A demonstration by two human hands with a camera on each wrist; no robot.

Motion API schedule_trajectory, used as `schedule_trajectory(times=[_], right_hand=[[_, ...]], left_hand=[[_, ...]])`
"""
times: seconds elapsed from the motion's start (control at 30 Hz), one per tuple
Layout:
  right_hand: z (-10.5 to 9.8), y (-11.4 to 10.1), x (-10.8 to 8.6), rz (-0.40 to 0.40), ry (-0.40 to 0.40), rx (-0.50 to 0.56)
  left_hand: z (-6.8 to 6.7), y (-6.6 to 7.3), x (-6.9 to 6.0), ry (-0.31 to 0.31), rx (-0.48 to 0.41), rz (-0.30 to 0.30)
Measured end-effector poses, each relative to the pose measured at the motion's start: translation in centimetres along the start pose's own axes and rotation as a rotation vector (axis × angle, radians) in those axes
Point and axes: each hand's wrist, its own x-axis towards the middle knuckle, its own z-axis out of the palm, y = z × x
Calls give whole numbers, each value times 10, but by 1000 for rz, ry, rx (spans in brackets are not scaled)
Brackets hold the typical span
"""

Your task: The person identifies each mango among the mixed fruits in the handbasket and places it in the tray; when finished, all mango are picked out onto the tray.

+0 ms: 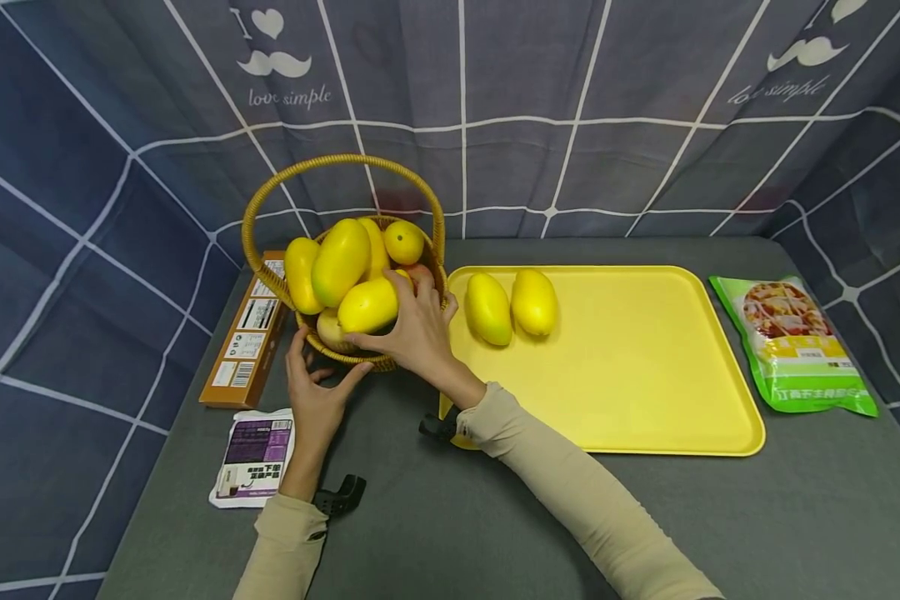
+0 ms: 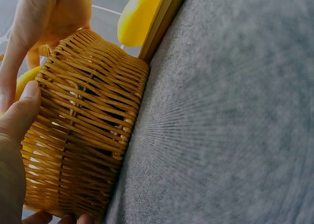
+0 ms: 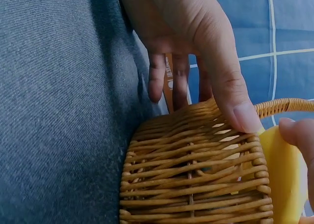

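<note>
A wicker basket (image 1: 345, 357) with a tall arched handle holds several yellow mangoes (image 1: 341, 262) and other fruit, partly hidden under them. My left hand (image 1: 318, 408) grips the basket's near left side, its thumb on the rim and its fingers spread round the woven wall (image 2: 88, 126). At the basket's right front, my right hand (image 1: 422, 333) holds a yellow mango (image 1: 367, 306) between thumb and fingers, among the other fruit. In the right wrist view that mango (image 3: 280, 170) shows just behind the rim, beside my right thumb (image 3: 300, 138).
Two mangoes (image 1: 489, 308) lie on the yellow tray (image 1: 615, 375) right of the basket. An orange-brown box (image 1: 243, 350) and a white and purple packet (image 1: 255, 458) are on the left. A green food bag (image 1: 795, 346) lies far right. Checked curtain (image 1: 517, 167) borders the grey table.
</note>
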Motion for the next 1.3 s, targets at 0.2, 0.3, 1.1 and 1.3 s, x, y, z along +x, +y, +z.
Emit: schedule_trajectory(times=[0.2, 0.3, 1.1, 1.3], right_hand=[[-8, 5, -3, -41, 2, 32], [-12, 7, -5, -63, 2, 31], [-77, 72, -45, -361, -95, 77], [-89, 96, -68, -355, -203, 130]], left_hand=[[0, -2, -1, -3, -2, -1], [0, -3, -1, -4, 5, -2], [5, -43, 3, 25, 32, -3], [2, -44, 3, 28, 20, -17]])
